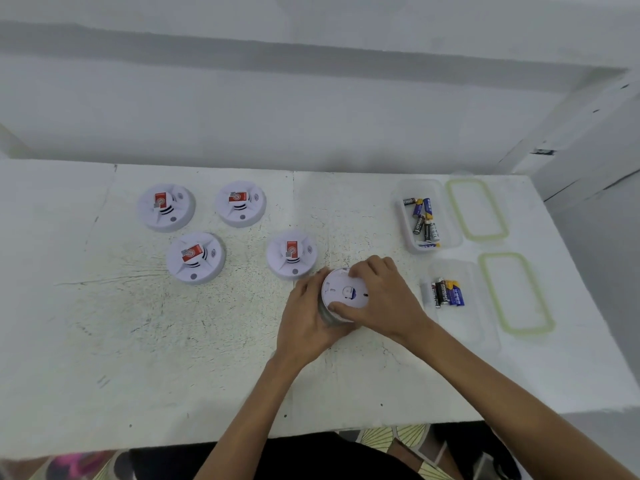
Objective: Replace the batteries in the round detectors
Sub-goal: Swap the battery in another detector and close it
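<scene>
A round white detector [341, 294] lies back side up near the table's middle right. My left hand [306, 317] grips its left rim and underside, while my right hand [384, 299] wraps over its right side with thumb and fingers on the back plate. Several more white detectors with red labels stand face up: two at the back left [166, 207] [240, 203], one in front of them [195, 257], and one just beyond my left hand [292, 254]. Batteries fill the far clear tub [423, 220]; more batteries lie in the near clear tub [448, 292].
Two clear lids with pale green seals lie right of the tubs, one far [477, 208] and one near [516, 292]. The white table [173, 341] ends close in front of me and at the right. A white wall rises behind it.
</scene>
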`<move>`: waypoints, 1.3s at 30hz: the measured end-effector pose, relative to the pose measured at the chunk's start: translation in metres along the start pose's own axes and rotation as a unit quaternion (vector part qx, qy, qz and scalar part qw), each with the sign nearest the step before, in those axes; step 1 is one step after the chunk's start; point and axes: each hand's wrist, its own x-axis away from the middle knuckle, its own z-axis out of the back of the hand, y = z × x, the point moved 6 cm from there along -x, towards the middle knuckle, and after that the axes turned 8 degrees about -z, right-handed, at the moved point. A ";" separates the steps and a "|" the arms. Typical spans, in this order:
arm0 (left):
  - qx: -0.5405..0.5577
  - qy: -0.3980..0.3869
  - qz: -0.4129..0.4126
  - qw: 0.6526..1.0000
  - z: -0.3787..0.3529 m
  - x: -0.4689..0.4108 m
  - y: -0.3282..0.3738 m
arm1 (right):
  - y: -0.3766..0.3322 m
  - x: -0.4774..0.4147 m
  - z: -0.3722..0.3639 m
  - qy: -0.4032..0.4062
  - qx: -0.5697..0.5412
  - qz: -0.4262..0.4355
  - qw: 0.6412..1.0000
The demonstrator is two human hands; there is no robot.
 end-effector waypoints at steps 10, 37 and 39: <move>-0.072 -0.025 -0.094 0.993 -0.011 -0.017 0.007 | 0.007 0.002 0.011 -0.012 0.019 0.060 0.998; -0.116 -0.039 -0.083 0.989 -0.013 -0.013 -0.002 | 0.010 0.013 0.007 0.019 0.016 0.017 1.000; -0.122 -0.037 -0.084 0.988 -0.014 -0.013 -0.004 | 0.012 0.013 0.009 0.010 0.019 0.027 0.999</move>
